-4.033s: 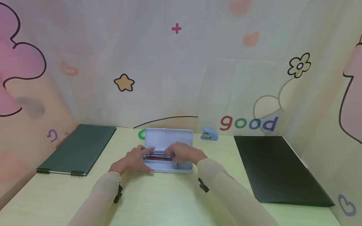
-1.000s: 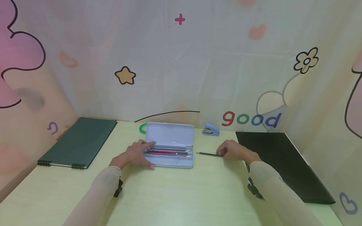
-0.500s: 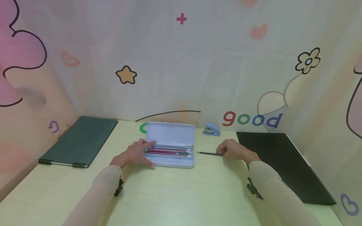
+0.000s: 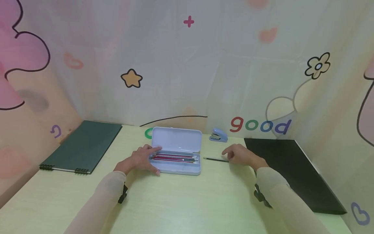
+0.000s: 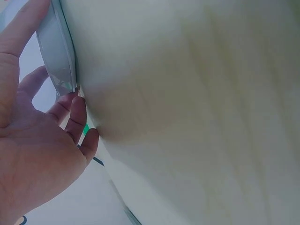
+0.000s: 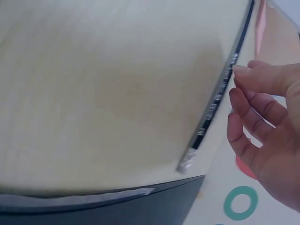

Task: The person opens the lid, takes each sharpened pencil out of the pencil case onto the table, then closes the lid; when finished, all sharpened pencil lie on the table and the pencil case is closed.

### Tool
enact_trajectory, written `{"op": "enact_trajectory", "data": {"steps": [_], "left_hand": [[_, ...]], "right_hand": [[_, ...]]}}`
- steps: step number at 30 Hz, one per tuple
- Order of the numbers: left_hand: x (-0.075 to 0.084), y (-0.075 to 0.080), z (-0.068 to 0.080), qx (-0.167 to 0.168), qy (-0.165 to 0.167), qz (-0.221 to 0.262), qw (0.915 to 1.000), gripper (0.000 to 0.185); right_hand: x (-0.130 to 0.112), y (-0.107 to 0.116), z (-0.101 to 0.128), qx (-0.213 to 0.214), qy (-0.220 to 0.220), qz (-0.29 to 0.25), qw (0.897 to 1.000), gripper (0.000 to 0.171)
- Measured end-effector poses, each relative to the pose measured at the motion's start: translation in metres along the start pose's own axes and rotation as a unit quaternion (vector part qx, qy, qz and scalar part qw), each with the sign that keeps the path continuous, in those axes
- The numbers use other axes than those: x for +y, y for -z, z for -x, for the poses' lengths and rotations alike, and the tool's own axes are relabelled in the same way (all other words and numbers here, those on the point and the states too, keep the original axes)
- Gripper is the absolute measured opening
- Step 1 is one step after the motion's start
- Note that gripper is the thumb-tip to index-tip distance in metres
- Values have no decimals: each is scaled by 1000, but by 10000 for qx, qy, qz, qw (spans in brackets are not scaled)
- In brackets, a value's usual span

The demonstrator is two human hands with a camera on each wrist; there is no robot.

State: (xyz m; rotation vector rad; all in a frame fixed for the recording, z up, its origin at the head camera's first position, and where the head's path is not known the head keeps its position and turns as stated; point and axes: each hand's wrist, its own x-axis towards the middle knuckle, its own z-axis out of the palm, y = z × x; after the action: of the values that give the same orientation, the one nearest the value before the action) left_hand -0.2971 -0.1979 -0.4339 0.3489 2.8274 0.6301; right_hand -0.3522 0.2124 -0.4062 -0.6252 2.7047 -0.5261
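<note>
I'm looking down at a pale blue pencil case [image 4: 176, 155] lying open in the middle of the counter [image 4: 187, 201], lid [image 4: 176, 139] tipped up at the back, a row of pencils [image 4: 173, 158] in red, pink and green packed lengthwise in its tray. Just to its right, flat on the counter and apart from the case, lies a single dark pencil [image 4: 215, 159], slim, with pale print along the barrel and a silver end cap, as the right wrist view shows it [image 6: 220, 89].

My left hand [image 4: 141, 159] rests on the left end of the case, fingers [image 5: 77, 112] stretched out and relaxed over the rim, thumb along the front wall; it steadies the case rather than clasping it. My right hand [image 4: 240, 155] sits at the dark pencil's right end, fingers [image 6: 253, 112] loosely bent and apart. From the wrist view one fingertip is right at the barrel, nothing wrapped around it, and I can't tell whether it actually touches.

Black folder [image 4: 289, 172] close beside the right hand.
</note>
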Motion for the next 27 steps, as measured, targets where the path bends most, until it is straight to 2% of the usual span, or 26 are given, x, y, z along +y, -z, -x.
{"op": "enact_trajectory", "data": {"steps": [5,12,15,21,27], "left_hand": [[0,0,-1,-14,35,-103,9999,105],[-1,-2,-3,-34,32,-128,9999,106],[-1,-2,-3,-52,54,-123,9999,105],[-1,-1,-3,-56,56,-81,9999,105],[-2,-3,-4,-16,65,-83,9999,104]], "right_hand": [[-10,4,-5,332,114,86,9993,38],[-45,4,-17,558,449,-121,9974,41],[-62,-2,-25,527,569,-140,9969,39],[-95,-17,-40,315,495,-345,9977,37],[-118,-31,-51,91,752,-360,9965,38]]}}
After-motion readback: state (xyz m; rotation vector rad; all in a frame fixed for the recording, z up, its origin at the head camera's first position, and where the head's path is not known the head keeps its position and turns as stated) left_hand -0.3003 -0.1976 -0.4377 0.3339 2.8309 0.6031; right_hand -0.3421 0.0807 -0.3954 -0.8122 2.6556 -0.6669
